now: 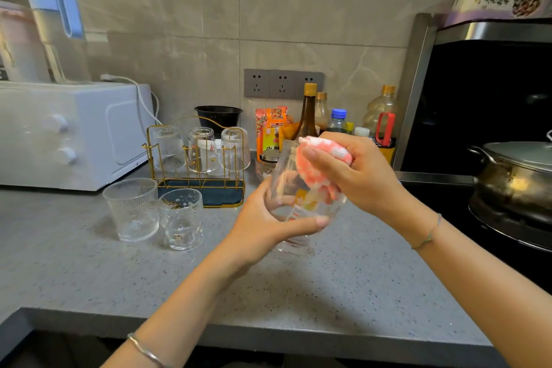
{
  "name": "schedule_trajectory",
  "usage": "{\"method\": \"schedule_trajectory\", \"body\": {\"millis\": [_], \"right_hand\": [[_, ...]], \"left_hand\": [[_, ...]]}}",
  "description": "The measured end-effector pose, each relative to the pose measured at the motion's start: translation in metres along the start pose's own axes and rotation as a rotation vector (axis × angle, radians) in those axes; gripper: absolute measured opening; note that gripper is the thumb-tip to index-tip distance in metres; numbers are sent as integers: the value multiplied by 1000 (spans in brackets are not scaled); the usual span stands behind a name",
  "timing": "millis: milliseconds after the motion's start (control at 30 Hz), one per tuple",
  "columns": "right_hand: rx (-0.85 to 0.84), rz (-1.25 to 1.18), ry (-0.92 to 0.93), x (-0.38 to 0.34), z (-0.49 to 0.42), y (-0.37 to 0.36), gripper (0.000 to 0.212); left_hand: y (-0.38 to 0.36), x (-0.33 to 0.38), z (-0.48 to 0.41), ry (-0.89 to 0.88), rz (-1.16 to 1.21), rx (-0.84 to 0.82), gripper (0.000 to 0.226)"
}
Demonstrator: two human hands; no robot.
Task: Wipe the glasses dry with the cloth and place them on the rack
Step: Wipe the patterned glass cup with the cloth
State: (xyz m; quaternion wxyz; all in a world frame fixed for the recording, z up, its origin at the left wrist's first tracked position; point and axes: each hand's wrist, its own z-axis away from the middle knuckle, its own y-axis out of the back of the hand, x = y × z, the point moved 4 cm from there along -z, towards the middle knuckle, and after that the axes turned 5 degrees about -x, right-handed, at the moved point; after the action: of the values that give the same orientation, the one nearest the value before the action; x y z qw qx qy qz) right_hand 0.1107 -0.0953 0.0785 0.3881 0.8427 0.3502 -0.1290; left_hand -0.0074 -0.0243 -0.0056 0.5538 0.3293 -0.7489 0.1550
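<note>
My left hand [263,224] grips a clear glass [286,188] from below, tilted over the counter. My right hand [358,170] holds a pink-and-white cloth [316,164] pushed into the glass's mouth. A gold wire rack [197,164] with a dark tray stands behind on the left, with three glasses upside down on its pegs. Upright on the counter in front of the rack are a ribbed glass [133,209] and a dotted glass [181,218].
A white oven [68,134] stands at the left with jugs on top. Bottles and sauce packets [310,119] line the wall behind my hands. A stove with a lidded pot [516,176] is at the right. The grey counter [343,293] edge runs near me.
</note>
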Motion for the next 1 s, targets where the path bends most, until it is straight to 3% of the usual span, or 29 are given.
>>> {"method": "schedule_trajectory", "body": {"millis": [133,200,333,600,700,833,1000], "right_hand": [[-201,-175,-103,-2,5,7,30],[-234,-255,-141,-3,9,6,28],[-69,-198,-154,3,10,8,29],[156,-49,-169,5,2,14,35],[68,-54,-203,3,1,15,37],[-111,-148,-210,0,1,18,36],[-250,-289,-274,3,4,21,38]], "left_hand": [[1,0,11,154,245,-321,90],[-1,-3,15,181,280,-400,92],[-2,-2,7,207,166,-342,108],[-7,18,-1,12,-254,10,80],[-5,15,1,-9,-274,16,73],[-2,14,0,9,-116,-61,61],[5,14,0,90,14,-179,62]]}}
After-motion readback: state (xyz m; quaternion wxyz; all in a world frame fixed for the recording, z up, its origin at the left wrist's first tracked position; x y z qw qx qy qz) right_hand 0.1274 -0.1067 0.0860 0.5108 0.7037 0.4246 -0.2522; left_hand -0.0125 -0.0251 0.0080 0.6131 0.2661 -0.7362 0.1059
